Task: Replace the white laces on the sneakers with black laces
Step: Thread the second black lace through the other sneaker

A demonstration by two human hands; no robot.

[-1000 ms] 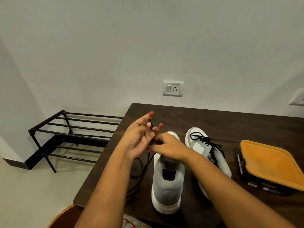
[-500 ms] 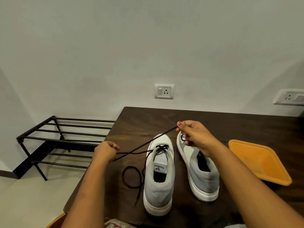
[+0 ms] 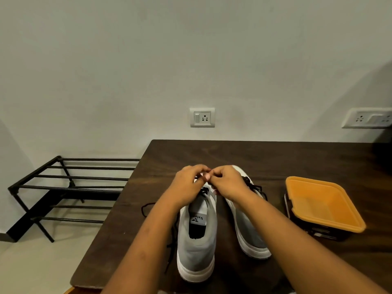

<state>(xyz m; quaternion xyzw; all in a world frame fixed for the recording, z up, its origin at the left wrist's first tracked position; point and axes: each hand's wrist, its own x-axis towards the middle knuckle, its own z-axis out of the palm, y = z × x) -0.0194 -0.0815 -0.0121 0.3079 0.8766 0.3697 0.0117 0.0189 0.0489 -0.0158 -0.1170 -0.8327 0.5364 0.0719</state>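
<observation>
Two grey sneakers with white soles stand side by side on the dark wooden table [image 3: 265, 158], toes towards the wall. Over the toe end of the left sneaker [image 3: 197, 236], my left hand [image 3: 186, 185] and my right hand [image 3: 228, 183] meet, fingers curled and pinching the black lace [image 3: 203, 190] between their tips. Loose lengths of that black lace [image 3: 146, 207] trail on the table left of the shoe. The right sneaker [image 3: 248, 228] carries black lacing near its toe, partly hidden by my right wrist.
An orange-lidded dark container [image 3: 320, 204] sits on the table right of the shoes. A black metal shoe rack [image 3: 70, 187] stands on the floor to the left. Two wall sockets [image 3: 202, 117] are behind the table. The table's left and near edges are close.
Half a second ago my hands were apart, pulling the lace ends taut out to both sides. They have come together over the left sneaker's toe end.
</observation>
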